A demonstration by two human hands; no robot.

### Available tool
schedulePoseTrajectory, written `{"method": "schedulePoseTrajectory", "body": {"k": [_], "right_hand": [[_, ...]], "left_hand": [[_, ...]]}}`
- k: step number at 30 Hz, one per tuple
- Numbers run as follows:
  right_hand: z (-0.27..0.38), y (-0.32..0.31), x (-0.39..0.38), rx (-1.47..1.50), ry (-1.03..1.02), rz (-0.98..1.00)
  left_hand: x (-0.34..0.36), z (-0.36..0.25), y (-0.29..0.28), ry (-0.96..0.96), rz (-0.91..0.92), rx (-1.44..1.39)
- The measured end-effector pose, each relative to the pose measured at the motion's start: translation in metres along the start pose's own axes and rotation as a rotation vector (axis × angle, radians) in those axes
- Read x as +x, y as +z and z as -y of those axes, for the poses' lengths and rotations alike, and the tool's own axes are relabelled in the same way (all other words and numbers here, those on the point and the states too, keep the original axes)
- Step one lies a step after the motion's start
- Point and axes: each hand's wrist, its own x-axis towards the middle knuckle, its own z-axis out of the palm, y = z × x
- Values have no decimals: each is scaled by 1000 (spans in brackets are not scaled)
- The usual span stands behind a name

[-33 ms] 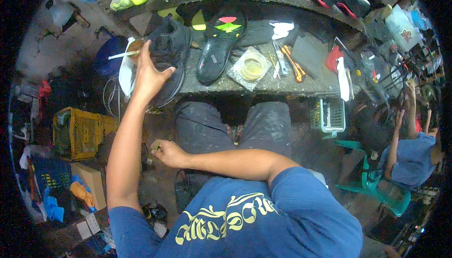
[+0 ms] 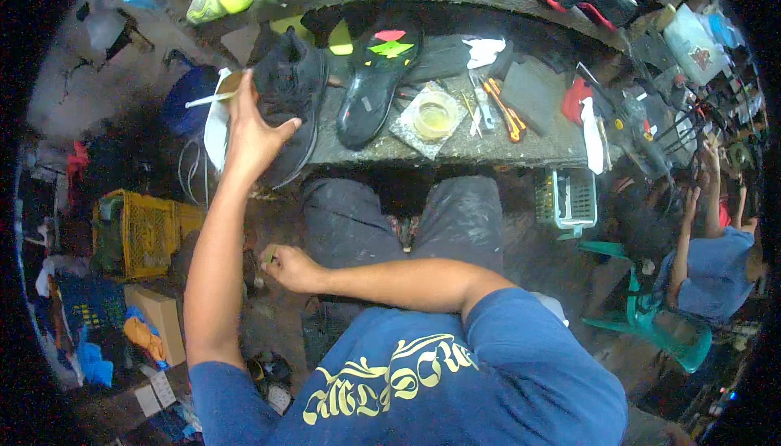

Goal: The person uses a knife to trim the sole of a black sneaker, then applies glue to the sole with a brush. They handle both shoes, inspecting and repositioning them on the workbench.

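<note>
Well, black shoe (image 2: pixel 291 64): on the left part of the bench (image 2: pixel 521 153), just left of a black sole (image 2: pixel 370 96) and not touching it as far as the view shows.
Shoe's long axis: front to back across the bench, leaning slightly, the near end a little to the left.
Shoe's direction: the collar opening is at the far end; the toe end points back toward the person, at the bench's near edge.
Left hand (image 2: pixel 259 133): over the near left side of the shoe, with the shoe lying to the right of the raised forefinger; the thumb reaches across its near part.
Left fingers: thumb and forefinger spread well apart; the other fingers are mostly hidden, so I cannot tell whether they grip anything.
White stick (image 2: pixel 210 100): sticks out leftward beside the forefinger, next to a brownish thing (image 2: pixel 233 86) whose kind is unclear.
Right hand (image 2: pixel 294 269): low, in front of the person's left knee, well apart from the shoe; fingers curled, thumb and forefinger pinched on a small greenish piece (image 2: pixel 271 253).
Black sole's long axis: close to the shoe's, its far end bearing red, green and yellow patches.
Round tub (image 2: pixel 437 116): right of the sole, with something yellowish in it, on a pale square pad (image 2: pixel 408 131).
Orange-handled tools (image 2: pixel 509 113): right of the tub, lying on a slant.
</note>
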Motion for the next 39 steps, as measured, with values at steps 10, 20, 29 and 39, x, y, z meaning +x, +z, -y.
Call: {"method": "schedulePoseTrajectory", "body": {"k": [10,20,29,39], "right_hand": [[-36,-2,8,0,23,137],[-43,-24,9,414,57,266],[-39,-10,14,786,-382,41],[-86,16,37,710,-169,281]], "left_hand": [[30,-100,-14,116,60,-340],[34,-151,45,-40,222,-477],[-13,-172,83,49,343,-462],[-40,-200,60,34,385,-422]]}}
